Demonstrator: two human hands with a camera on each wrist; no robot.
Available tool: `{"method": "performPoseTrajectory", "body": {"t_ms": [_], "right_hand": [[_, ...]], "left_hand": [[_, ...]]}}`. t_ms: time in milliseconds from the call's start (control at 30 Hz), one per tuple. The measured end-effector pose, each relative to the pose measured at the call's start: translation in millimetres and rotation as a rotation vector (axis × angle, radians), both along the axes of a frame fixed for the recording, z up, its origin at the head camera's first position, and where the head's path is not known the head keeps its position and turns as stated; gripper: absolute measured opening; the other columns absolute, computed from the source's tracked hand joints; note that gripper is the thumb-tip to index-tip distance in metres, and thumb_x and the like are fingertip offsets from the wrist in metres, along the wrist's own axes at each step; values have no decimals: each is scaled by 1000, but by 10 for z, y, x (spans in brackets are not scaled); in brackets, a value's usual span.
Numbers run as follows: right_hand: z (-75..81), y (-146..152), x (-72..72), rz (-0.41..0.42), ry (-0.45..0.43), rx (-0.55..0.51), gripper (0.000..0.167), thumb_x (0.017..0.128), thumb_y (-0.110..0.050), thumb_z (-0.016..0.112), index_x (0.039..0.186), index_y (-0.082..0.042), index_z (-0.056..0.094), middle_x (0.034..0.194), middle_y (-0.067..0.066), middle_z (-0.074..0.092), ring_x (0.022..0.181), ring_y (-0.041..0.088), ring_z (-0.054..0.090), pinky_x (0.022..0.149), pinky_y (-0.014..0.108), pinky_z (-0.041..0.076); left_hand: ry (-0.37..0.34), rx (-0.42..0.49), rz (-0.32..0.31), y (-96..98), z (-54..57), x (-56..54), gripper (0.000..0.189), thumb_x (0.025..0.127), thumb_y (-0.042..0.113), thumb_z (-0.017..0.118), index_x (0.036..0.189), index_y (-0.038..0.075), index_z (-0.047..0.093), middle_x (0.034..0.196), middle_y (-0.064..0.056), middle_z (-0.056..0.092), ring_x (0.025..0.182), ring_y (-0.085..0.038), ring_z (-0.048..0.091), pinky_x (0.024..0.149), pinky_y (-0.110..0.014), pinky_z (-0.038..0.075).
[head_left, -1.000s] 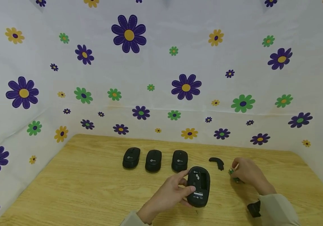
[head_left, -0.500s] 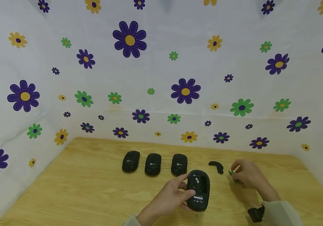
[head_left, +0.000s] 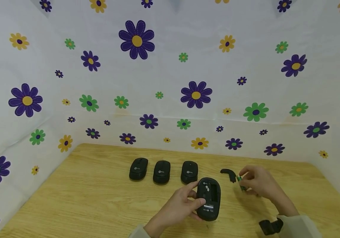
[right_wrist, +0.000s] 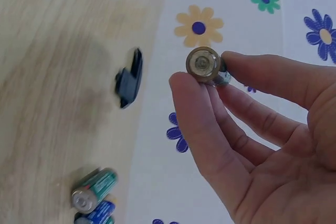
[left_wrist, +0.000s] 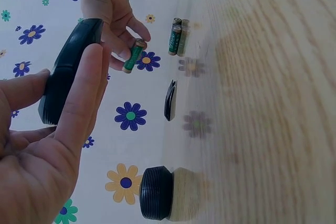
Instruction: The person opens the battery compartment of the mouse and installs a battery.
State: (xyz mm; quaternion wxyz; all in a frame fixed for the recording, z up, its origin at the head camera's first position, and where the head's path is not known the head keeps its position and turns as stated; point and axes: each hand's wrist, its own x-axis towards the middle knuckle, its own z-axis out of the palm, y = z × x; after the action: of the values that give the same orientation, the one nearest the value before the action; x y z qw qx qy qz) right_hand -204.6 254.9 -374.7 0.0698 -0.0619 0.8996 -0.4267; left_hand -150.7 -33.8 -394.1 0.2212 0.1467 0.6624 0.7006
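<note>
1. I watch from far off while a person uses two bare hands over a wooden bench (head_left: pixel 98 195). The left hand (head_left: pixel 176 205) grasps a black wireless mouse (head_left: pixel 208 205), its thumb on the belly side and the other fingers round the back. The mouse is up off the bench.

2. The mouse is belly-up and tipped to the head camera. I think it is held that way so its battery slot (head_left: pixel 214 193) stays easy to see and reach. The thumb keeps clear of the slot.

3. The right hand (head_left: pixel 259 183) pinches a small green battery (left_wrist: pixel 134 56) between its thumb and a finger. The battery is up in the air, just right of the mouse but not touching it. I guess the tip grip leaves its ends bare.

4. The slot is the one container I can see into. It looks dark, and I spot no battery in it.

5. A curved black cover (head_left: pixel 228 175) lies on the bench near the right hand. I guess it belongs over the slot and sits close by so it is easy to find.

6. In the right wrist view, another green battery (right_wrist: pixel 101 186) lies beside a blue battery (right_wrist: pixel 100 213) on the bench.

7. Three more black mice, left (head_left: pixel 138 169), middle (head_left: pixel 161 172) and right (head_left: pixel 189 172), sit belly-down in a neat row. I cannot tell what is inside them.
</note>
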Motion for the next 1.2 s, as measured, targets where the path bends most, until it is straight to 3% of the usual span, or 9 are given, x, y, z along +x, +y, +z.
{"method": "performPoseTrajectory", "body": {"t_ms": [500,833,1200], "right_hand": [[159,-183,171,67,18,-116,25,91,5,68,113,14,61,87,11,66,76,25,69,63,38,64],[211,-309,254,195,-33,-312,30,91,5,68,116,18,57,89,13,65,78,23,69,67,41,64],[261,-423,339,212,-29,-331,39,92,1,69,125,18,56,90,13,63,77,24,69,67,40,64]], "left_hand": [[-1,20,3,-14,-14,-6,60,101,0,59,155,0,34,101,-15,62,91,-37,71,66,-40,64],[-8,25,14,-45,-19,-4,58,101,-1,59,154,-1,36,102,-16,62,92,-38,71,66,-39,64],[17,17,13,-28,-30,-26,56,101,0,59,153,0,38,100,-15,63,90,-38,72,65,-41,64]]}}
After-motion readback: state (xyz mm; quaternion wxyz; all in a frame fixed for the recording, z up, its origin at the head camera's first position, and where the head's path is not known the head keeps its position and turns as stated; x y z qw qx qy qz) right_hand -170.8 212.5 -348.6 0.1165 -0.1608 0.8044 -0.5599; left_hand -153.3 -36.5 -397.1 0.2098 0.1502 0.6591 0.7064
